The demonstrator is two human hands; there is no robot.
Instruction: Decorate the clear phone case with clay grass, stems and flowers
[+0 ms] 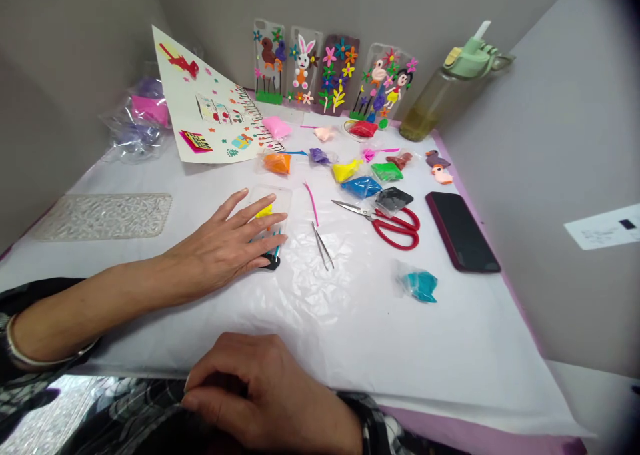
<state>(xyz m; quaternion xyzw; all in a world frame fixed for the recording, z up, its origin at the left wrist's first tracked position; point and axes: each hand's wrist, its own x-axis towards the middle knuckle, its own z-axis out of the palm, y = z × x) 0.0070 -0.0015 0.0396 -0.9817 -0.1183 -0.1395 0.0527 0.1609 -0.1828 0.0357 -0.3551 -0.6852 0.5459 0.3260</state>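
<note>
My bench (450, 335) is spread with a white sheet (360, 328) over a purple cover (480, 423). Left of the red-handled scissors (374, 217) I have tweezers (315, 231), then a clear case (281, 205) with yellow on it and, farthest left, a textured clear panel (103, 216). A dark phone (463, 231) lies right of the scissors, a teal packet (421, 285) nearer me; just beyond them sit a black packet (394, 199) and a blue packet (363, 187).

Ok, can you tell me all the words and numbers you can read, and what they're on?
None can be read clearly.
White label on the right wall: faint writing, too blurred to read.
Pink-edged dark patch on the standing card: yellow marks, maybe letters, too small to tell.
</note>
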